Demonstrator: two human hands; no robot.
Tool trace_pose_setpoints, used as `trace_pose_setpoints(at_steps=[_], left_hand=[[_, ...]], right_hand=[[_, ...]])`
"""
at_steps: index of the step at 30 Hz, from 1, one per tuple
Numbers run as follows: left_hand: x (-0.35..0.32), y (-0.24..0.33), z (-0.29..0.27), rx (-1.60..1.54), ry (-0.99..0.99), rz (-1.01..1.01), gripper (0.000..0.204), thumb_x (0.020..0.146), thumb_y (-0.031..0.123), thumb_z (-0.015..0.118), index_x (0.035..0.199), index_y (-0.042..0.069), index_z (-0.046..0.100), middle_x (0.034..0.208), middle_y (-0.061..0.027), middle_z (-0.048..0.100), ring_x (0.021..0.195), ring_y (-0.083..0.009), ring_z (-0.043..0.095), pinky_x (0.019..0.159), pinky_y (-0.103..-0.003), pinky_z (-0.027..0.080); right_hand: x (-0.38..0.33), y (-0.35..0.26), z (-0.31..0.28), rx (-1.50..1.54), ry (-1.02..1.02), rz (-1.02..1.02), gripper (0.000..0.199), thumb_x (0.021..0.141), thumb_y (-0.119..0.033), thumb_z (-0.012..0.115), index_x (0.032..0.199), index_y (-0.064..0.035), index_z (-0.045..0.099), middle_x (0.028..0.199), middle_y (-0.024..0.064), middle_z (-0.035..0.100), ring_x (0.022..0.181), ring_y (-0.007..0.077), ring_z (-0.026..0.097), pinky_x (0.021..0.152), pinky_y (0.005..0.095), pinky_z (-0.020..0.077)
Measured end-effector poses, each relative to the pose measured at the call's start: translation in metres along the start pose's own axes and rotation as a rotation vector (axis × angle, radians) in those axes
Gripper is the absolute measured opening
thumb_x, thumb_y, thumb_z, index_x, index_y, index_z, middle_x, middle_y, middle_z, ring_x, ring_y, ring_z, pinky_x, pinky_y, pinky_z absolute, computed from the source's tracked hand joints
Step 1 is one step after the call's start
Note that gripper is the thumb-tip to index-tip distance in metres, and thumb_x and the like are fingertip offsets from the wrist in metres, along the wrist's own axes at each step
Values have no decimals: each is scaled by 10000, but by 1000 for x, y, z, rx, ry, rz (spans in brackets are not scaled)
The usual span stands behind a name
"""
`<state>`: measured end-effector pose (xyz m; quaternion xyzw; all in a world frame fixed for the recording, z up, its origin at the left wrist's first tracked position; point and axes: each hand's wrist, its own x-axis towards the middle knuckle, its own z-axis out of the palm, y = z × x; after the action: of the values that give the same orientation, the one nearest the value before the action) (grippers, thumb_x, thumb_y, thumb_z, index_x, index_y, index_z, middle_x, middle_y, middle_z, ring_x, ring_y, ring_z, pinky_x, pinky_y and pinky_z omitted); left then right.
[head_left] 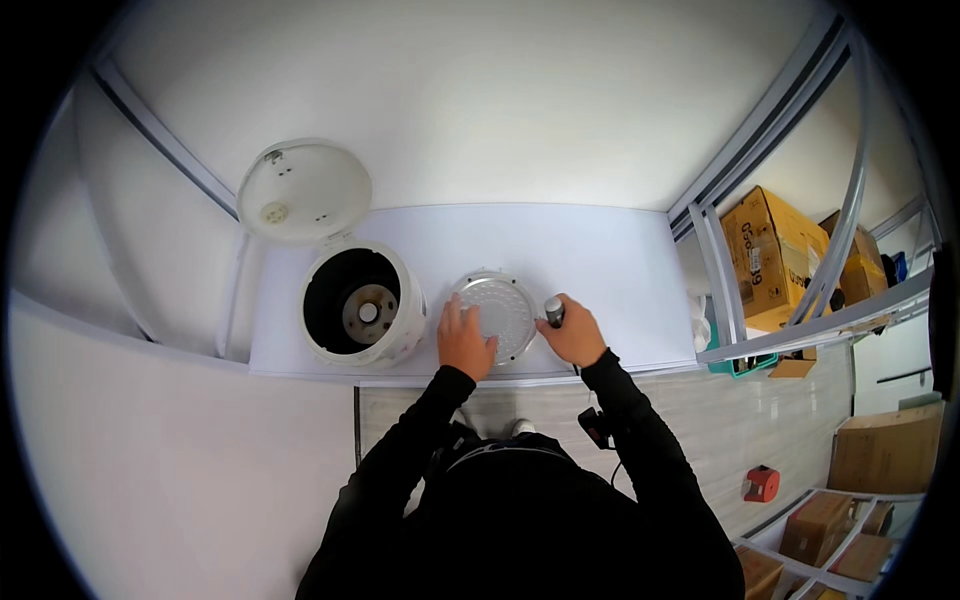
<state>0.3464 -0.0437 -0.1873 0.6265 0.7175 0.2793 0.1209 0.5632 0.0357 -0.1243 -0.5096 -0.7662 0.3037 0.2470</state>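
Observation:
A round silver metal plate (508, 312), likely the rice cooker's inner lid, lies flat near the table's front edge. It has a dimpled face and small dark spots around its rim. My left hand (464, 340) rests on the plate's left side, with its fingers spread. Just beyond the right rim, my right hand (574, 333) is closed around a screwdriver (554, 310), its grey handle end upward; the tip is hidden. Left of the plate stands a white rice cooker (402, 322) with its lid (305, 192) raised. No pot sits inside, so the heating plate (370, 313) shows.
A white table (620, 270) backs onto a white wall, with metal frame posts (722, 275) at its right end. Beyond them are cardboard boxes (765, 260) and a teal crate (742, 366). A red stool (762, 484) stands on the floor at lower right.

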Motion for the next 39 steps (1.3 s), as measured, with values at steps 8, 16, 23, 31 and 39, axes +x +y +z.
trace_pose_setpoints(at_steps=[8, 16, 23, 31, 39], left_hand=[[-3, 14, 21, -145, -181, 279, 346, 813, 214, 810, 1123, 97, 710, 1443, -129, 610, 1414, -435, 479, 1154, -612, 366], [0, 23, 42, -170, 1, 296, 375, 847, 222, 791, 1192, 108, 696, 1448, -114, 609, 1406, -411, 494, 1163, -606, 355], [2, 29, 59, -54, -74, 240, 430, 914, 268, 734, 1327, 156, 684, 1460, -82, 610, 1431, -394, 463, 1185, -631, 312], [2, 29, 58, -74, -81, 226, 426, 918, 289, 739, 1320, 156, 694, 1446, -67, 616, 1432, -391, 459, 1194, -635, 298], [2, 29, 58, -73, -66, 239, 434, 913, 289, 743, 1325, 161, 695, 1445, -57, 614, 1429, -386, 459, 1194, -636, 299]], right_hand=[[-25, -43, -77, 147, 231, -57, 455, 887, -365, 843, 1089, -21, 623, 939, 155, 664, 773, 309, 667, 704, 401, 547], [-28, -23, -52, 211, 275, -171, 527, 889, -216, 846, 1276, -23, 544, 868, 121, 710, 689, 247, 698, 641, 347, 562], [-22, -21, -54, 26, 252, -374, 586, 927, -122, 793, 1402, -4, 472, 1046, 154, 725, 843, 282, 746, 706, 348, 603], [-9, -18, -50, 18, 256, -421, 515, 903, -108, 786, 1338, -23, 523, 1043, 159, 711, 853, 341, 721, 721, 393, 585], [-2, -19, -49, -10, 243, -449, 486, 903, -130, 797, 1303, -33, 539, 987, 155, 712, 790, 321, 723, 688, 386, 578]])
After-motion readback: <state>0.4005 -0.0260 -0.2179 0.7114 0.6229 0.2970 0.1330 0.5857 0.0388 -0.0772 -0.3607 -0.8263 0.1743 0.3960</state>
